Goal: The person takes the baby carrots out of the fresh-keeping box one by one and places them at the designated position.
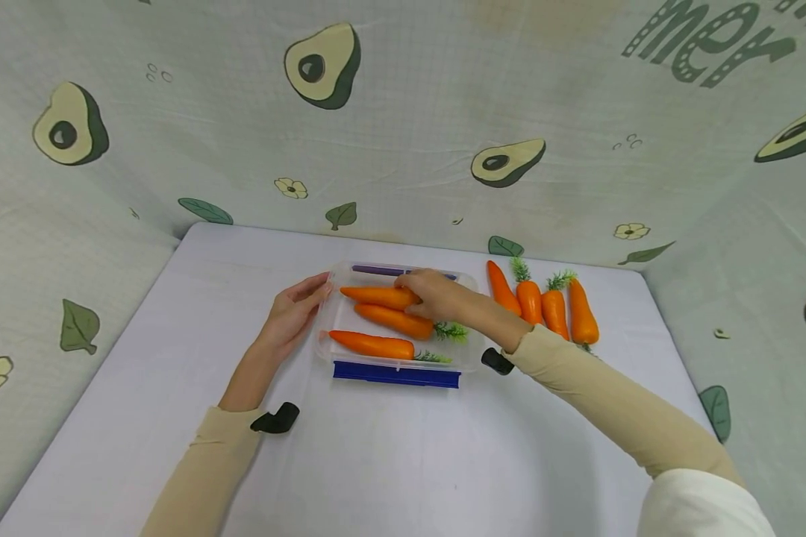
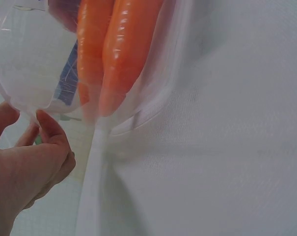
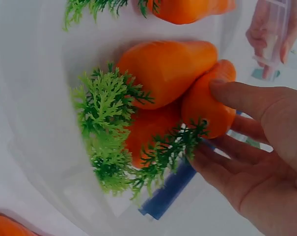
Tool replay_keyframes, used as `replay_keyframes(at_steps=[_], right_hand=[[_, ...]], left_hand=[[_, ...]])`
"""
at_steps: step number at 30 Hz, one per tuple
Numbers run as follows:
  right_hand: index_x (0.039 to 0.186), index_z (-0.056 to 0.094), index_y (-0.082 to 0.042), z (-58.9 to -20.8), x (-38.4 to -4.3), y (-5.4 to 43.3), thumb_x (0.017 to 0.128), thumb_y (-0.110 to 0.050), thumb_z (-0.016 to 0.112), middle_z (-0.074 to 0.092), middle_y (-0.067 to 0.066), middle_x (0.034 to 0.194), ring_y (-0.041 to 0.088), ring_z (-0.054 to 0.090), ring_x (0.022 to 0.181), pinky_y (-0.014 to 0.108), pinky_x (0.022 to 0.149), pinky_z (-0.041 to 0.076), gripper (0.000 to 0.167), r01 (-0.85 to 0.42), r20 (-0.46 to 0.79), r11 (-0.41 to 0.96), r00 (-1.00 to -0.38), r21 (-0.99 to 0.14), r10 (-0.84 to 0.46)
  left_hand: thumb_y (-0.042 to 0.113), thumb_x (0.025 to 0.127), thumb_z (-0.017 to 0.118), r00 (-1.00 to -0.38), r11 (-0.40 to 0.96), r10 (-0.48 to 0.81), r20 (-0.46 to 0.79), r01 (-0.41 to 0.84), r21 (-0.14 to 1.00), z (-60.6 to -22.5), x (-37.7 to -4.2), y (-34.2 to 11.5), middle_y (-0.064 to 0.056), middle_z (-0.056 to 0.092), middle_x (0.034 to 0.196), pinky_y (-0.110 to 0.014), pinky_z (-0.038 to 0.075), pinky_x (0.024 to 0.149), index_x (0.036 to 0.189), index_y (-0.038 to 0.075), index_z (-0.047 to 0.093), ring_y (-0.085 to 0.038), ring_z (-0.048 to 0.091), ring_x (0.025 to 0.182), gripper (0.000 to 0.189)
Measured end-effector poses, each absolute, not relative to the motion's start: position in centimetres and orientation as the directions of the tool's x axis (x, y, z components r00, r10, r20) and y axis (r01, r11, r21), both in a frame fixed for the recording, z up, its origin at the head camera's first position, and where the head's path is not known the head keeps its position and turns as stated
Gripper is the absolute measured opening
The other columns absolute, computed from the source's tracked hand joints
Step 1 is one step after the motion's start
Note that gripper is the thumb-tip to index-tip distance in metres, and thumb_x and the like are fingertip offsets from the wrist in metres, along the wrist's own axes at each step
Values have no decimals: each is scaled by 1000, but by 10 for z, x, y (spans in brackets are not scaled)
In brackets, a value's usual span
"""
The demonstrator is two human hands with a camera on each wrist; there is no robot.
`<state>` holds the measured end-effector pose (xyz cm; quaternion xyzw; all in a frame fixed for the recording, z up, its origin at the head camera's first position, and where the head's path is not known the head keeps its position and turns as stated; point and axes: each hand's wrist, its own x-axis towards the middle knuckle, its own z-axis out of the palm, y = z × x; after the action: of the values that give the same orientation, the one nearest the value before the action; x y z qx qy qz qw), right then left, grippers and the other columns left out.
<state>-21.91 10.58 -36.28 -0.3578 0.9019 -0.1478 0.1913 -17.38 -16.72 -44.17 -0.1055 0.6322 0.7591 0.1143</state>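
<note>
A clear plastic box (image 1: pixel 469 359) with blue side latches stands on the table, several orange toy carrots with green leafy tops inside. At its left rim my left hand (image 1: pixel 289 317) pinches the plastic edge between thumb and fingers, seen close in the left wrist view. My right hand (image 1: pixel 435 292) reaches over the box's far side and grips a carrot (image 3: pixel 209 105), thumb on top and fingers beneath. Beside that one lies another carrot (image 3: pixel 163 73), partly over a darker carrot (image 3: pixel 150 130). Nearest the front wall rests a separate carrot (image 1: pixel 372 344).
Right of the box several more carrots (image 1: pixel 583 313) lie side by side, partly covered by my right forearm. A blue latch flap (image 1: pixel 396 374) sticks out at the box's front. Behind the white table (image 1: pixel 403 462) hangs an avocado-print cloth (image 1: pixel 403 149).
</note>
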Motion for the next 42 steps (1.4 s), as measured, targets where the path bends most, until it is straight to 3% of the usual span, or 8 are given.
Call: replay_keyframes(at_steps=[16, 21, 27, 32, 37, 42], right_hand=[[130, 67, 3, -361, -220, 118, 94, -11, 76, 69, 18, 124, 29, 62, 108, 41, 98, 54, 40, -641, -149, 642, -650, -419, -746], [128, 69, 3, -357, -220, 128, 93, -13, 77, 70, 17, 117, 28, 61, 99, 39, 87, 55, 39, -656, -105, 626, -651, -421, -752], [124, 71, 4, -354, -218, 138, 92, -11, 78, 71, 16, 106, 29, 60, 86, 34, 74, 53, 36, -671, -33, 597, -652, -439, -758], [124, 70, 5, -350, -214, 150, 91, -11, 79, 71, 17, 104, 28, 65, 87, 37, 77, 60, 38, -681, 18, 575, -652, -454, -758], [127, 70, 4, -345, -208, 162, 90, -13, 80, 71, 14, 105, 25, 63, 86, 36, 74, 59, 42, -652, 24, 600, -686, -464, -727], [131, 67, 4, -341, -204, 174, 90, -13, 81, 70, 14, 108, 26, 65, 91, 42, 85, 61, 46, -595, 18, 605, -721, -529, -693]], left_hand=[[23, 104, 64, -949, -153, 11, -315, -313, 937, -444, -176, -166, -10, 47, 154, -31, 36, 118, 152, 7, 51, -21, 47, 133, 52], [22, 104, 64, -951, -160, 15, -310, -309, 938, -444, -176, -165, -12, 47, 155, -32, 36, 118, 152, 6, 50, -23, 46, 135, 53], [23, 104, 64, -948, -154, 11, -317, -315, 937, -443, -175, -165, -10, 46, 156, -31, 35, 118, 153, 7, 49, -18, 47, 132, 53], [25, 103, 65, -949, -146, 14, -316, -314, 938, -444, -174, -166, -9, 45, 157, -30, 35, 118, 153, 8, 49, -16, 46, 133, 55], [25, 103, 65, -950, -148, 15, -313, -312, 938, -445, -174, -165, -9, 45, 157, -31, 35, 118, 153, 8, 49, -18, 46, 134, 55], [24, 104, 65, -951, -152, 14, -309, -307, 939, -445, -174, -165, -8, 47, 155, -30, 37, 117, 152, 8, 50, -18, 46, 134, 53]])
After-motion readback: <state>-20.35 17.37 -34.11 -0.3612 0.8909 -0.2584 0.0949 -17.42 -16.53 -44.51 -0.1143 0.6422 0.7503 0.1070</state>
